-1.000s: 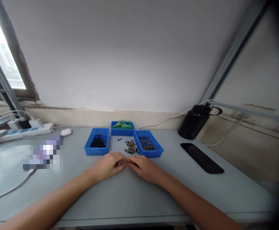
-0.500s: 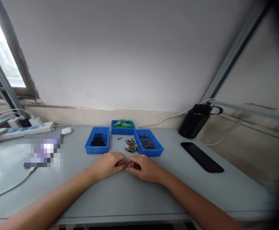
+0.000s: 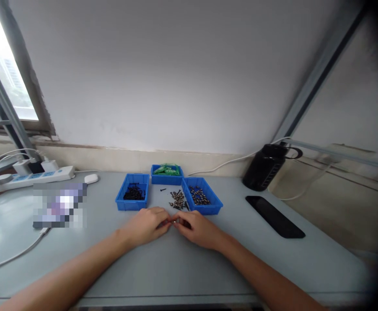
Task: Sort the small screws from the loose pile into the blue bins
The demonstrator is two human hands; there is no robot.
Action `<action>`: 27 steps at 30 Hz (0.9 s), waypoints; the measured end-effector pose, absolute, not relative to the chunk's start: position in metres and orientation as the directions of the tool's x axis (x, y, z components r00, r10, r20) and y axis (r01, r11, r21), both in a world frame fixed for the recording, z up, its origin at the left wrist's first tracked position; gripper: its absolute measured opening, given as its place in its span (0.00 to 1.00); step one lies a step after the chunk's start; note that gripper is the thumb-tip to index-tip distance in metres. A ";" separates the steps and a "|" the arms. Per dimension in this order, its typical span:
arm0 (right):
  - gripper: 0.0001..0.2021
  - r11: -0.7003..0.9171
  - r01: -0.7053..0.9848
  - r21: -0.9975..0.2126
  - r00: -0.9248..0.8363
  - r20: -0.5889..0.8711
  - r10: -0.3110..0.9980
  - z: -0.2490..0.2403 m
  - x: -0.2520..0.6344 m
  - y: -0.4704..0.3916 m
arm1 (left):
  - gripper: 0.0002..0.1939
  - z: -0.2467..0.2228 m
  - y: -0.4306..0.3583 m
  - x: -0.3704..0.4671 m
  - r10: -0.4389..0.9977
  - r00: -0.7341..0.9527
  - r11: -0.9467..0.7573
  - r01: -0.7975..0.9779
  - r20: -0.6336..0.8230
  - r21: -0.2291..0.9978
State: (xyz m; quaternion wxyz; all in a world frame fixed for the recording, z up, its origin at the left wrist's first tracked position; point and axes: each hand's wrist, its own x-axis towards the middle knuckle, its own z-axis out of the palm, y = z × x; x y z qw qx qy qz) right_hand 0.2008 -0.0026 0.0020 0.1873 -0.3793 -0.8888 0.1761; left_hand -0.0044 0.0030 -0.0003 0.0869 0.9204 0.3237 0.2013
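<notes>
My left hand (image 3: 148, 226) and my right hand (image 3: 200, 230) meet fingertip to fingertip low over the table, both pinched closed. Between them shows a small shiny metal fastener (image 3: 175, 221); fingers hide most of it, so its exact kind is unclear. Just beyond the hands lies a loose pile of metal fasteners (image 3: 177, 199), some with dark screw shanks. A single black screw (image 3: 163, 190) lies apart behind it. Black screws (image 3: 133, 192) fill the bottom of the left blue bin (image 3: 131, 206). Shiny metal fasteners (image 3: 199, 195) lie in the right blue bin (image 3: 212, 210).
Green packets (image 3: 167, 169) fill a blue bin (image 3: 167, 179) against the wall. To the right are a black bottle (image 3: 263, 168) and a flat black object (image 3: 275, 217). A power strip (image 3: 36, 177), a white case (image 3: 91, 178) and a blurred-out phone (image 3: 61, 205) with its cable occupy the left.
The fingertips have drawn closer around the small metal fastener, which shows less than before. The whole view has shifted slightly; bins and pile keep their places.
</notes>
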 end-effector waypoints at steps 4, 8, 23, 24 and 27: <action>0.03 0.658 0.608 -0.443 -0.647 0.204 0.735 -0.001 0.200 -0.003 | 0.05 0.002 0.001 -0.003 0.602 0.730 -0.796 0.518 0.325 0.313; 0.03 0.661 0.607 -0.442 -0.655 0.194 0.731 -0.002 0.198 -0.004 | 0.06 0.003 -0.001 -0.001 0.560 0.766 -0.822 0.466 0.316 0.326; 0.04 0.643 0.632 -0.432 -0.606 0.242 0.758 0.000 0.198 -0.007 | 0.05 0.002 0.001 0.000 0.662 0.702 -0.739 0.556 0.262 0.380; 0.05 0.648 0.630 -0.428 -0.610 0.243 0.754 0.000 0.198 -0.007 | 0.05 0.002 0.000 0.000 0.666 0.699 -0.734 0.555 0.259 0.391; 0.06 0.650 0.635 -0.417 -0.611 0.244 0.753 0.000 0.199 -0.007 | 0.05 0.004 -0.001 0.001 0.684 0.685 -0.714 0.560 0.251 0.420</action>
